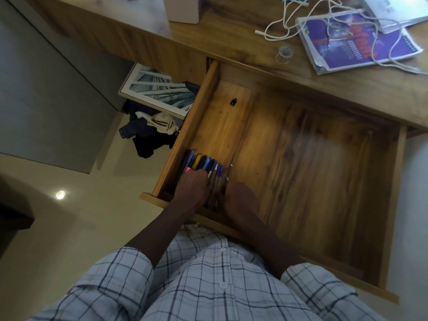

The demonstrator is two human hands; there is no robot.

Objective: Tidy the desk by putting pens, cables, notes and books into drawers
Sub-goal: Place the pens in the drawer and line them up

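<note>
The wooden drawer is pulled wide open. A row of several pens lies in its near left corner, side by side. My left hand rests flat on the pens' near ends. My right hand lies beside it, touching the rightmost pens. Whether either hand grips a pen I cannot tell. On the desk top at the upper right, a white cable trails over a purple booklet.
A small black object lies at the drawer's far left. A clear tape roll and a white box stand on the desk. A framed picture and dark clothes lie on the floor left of the drawer.
</note>
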